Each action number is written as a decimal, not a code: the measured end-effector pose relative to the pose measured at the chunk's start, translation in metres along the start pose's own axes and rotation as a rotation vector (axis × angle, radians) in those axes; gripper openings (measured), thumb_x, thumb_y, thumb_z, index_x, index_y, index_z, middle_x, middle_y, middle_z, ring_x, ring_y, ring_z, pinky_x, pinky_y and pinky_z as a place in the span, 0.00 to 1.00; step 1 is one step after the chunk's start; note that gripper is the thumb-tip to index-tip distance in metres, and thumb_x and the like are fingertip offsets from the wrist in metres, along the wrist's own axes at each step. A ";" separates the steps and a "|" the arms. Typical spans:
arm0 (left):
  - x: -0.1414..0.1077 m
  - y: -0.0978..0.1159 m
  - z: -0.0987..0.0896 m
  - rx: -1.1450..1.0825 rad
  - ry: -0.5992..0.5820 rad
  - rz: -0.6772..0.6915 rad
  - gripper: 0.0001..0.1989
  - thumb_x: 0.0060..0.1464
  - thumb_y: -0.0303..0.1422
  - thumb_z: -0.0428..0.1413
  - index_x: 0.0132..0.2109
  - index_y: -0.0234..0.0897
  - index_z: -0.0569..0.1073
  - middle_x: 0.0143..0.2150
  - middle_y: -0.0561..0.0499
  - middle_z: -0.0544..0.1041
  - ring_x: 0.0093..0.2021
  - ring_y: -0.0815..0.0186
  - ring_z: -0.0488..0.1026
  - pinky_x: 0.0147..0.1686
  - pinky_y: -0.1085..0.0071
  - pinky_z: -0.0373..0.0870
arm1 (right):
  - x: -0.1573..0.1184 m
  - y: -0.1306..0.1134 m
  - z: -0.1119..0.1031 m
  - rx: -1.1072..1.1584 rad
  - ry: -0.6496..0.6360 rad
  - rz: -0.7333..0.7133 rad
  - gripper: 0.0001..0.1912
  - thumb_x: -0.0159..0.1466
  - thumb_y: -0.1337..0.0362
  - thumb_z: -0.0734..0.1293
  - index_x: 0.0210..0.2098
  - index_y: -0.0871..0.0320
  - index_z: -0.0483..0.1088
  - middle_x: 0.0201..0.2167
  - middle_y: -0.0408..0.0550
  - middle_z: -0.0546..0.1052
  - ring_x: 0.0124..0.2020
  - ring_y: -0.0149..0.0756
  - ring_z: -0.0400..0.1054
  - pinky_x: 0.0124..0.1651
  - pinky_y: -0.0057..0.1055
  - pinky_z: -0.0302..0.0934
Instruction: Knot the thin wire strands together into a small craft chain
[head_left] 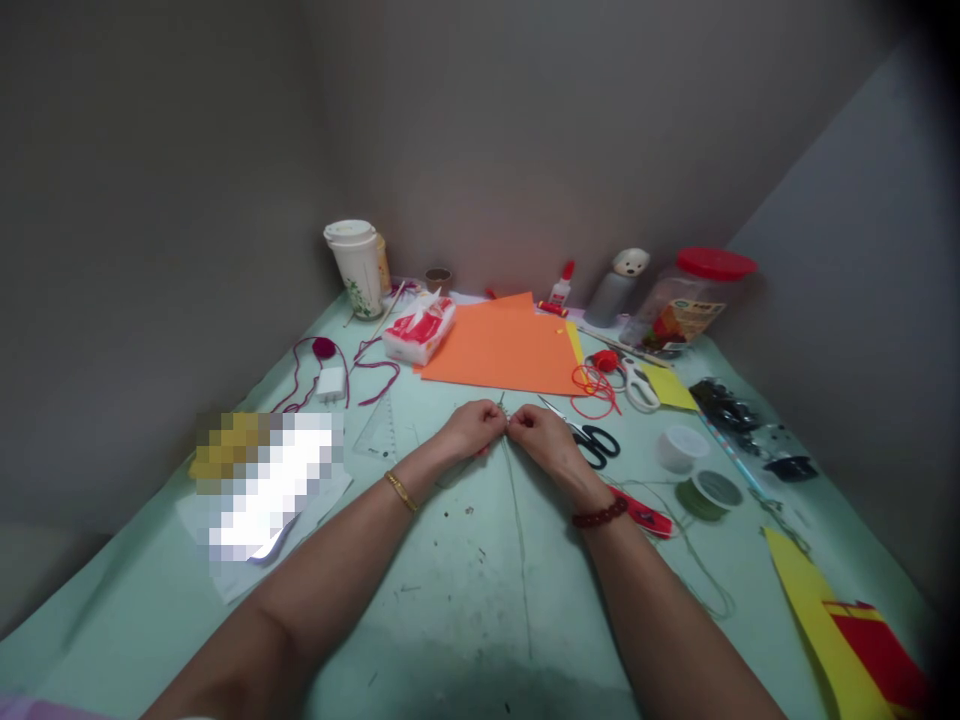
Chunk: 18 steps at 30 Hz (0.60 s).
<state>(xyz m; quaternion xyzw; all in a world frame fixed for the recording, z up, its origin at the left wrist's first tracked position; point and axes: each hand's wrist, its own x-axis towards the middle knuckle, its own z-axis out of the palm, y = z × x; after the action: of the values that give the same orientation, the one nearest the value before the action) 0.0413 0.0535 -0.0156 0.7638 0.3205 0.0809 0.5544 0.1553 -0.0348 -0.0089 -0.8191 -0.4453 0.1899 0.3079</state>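
The tabletop (pixel 465 600) is pale mint green. At centre lies plain orange paper (pixel 502 350); at upper right, a jar lid (pixel 716 264) is red. The white cup (pixel 356 268), upper left, has a green leaf pattern.

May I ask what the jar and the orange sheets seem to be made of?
The jar looks like glossy clear plastic, going by its see-through wall, though glass is possible; its red lid, evenly coloured, seems opaque plastic. The orange sheets look like matte card or paper: flat, evenly coloured, straight-edged.
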 end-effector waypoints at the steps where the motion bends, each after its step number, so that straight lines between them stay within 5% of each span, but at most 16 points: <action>1: 0.001 -0.001 0.000 -0.011 -0.006 -0.004 0.08 0.50 0.35 0.49 0.35 0.35 0.66 0.16 0.59 0.62 0.14 0.75 0.59 0.15 0.79 0.54 | 0.000 0.001 -0.001 0.008 -0.002 -0.007 0.04 0.49 0.65 0.60 0.19 0.57 0.63 0.19 0.41 0.68 0.24 0.31 0.59 0.27 0.27 0.47; 18: -0.001 0.000 0.001 0.034 0.013 -0.022 0.08 0.47 0.35 0.51 0.32 0.34 0.67 0.17 0.58 0.63 0.15 0.74 0.60 0.15 0.78 0.54 | -0.001 0.007 -0.004 0.072 -0.031 -0.062 0.02 0.49 0.65 0.60 0.22 0.57 0.64 0.21 0.39 0.68 0.25 0.30 0.59 0.28 0.26 0.49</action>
<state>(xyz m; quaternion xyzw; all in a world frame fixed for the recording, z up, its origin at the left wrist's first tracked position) 0.0415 0.0523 -0.0157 0.7689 0.3339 0.0742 0.5403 0.1610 -0.0396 -0.0107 -0.7902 -0.4681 0.2089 0.3358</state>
